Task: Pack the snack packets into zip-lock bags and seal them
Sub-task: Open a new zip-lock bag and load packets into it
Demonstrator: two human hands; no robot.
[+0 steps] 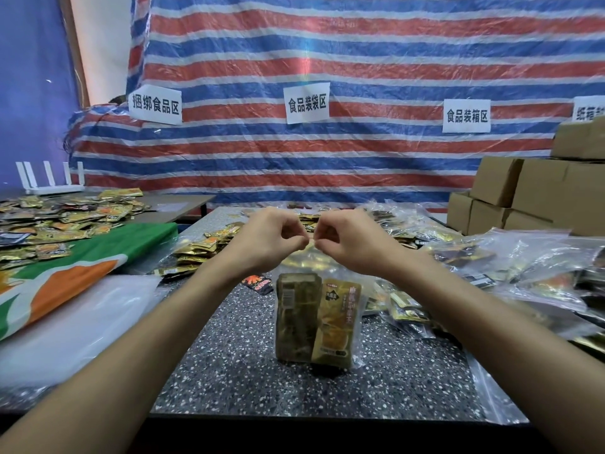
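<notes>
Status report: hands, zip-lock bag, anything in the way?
Left hand and right hand pinch zip-lock bag top. Bag upright on table, snack packets inside. Loose packets behind, apart.

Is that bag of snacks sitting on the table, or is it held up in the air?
Touching. The head view shows the bag standing with its bottom on the speckled table, with no gap beneath.

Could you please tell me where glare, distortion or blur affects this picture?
Head view: the wide lens bows the bands of the striped tarp toward the edges. Head view: light glints off the clear bags at right, veiling their contents. Head view: the left hand, right hand and the zip-lock bag they pinch are fairly sharp.
</notes>
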